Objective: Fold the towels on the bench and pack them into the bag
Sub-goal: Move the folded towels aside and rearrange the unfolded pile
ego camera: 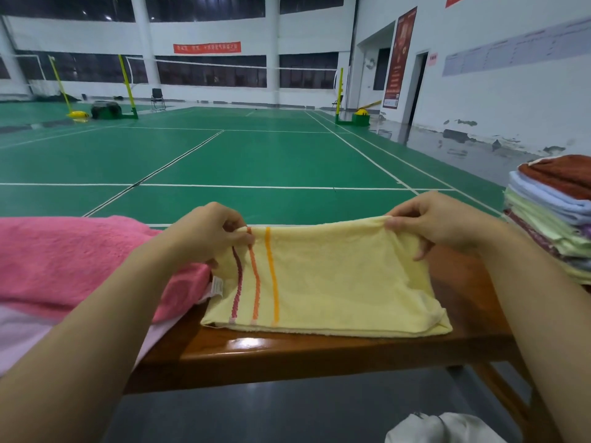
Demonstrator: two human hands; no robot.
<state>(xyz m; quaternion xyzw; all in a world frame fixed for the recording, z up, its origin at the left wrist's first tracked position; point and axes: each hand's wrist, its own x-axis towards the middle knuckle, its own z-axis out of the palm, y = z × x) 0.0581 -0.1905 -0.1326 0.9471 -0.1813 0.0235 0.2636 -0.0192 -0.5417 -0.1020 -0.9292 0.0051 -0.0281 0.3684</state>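
Note:
A pale yellow towel point(332, 279) with three stripes near its left end lies folded on the brown wooden bench point(319, 350). My left hand point(204, 233) pinches its far left corner by the stripes. My right hand point(435, 223) pinches the far right corner, lifting the far edge slightly off the bench. A pink towel point(80, 263) lies spread on the bench to the left. A stack of several folded towels point(550, 215), a rust-coloured one on top, stands at the right end. A white object, maybe the bag point(441, 428), shows on the floor at the bottom right.
Beyond the bench stretches a green badminton court point(256, 158) with white lines, net posts point(128, 87) and a folding chair point(158, 99) far back. A white wall with a doorway point(419, 87) runs along the right. Dark floor lies under the bench.

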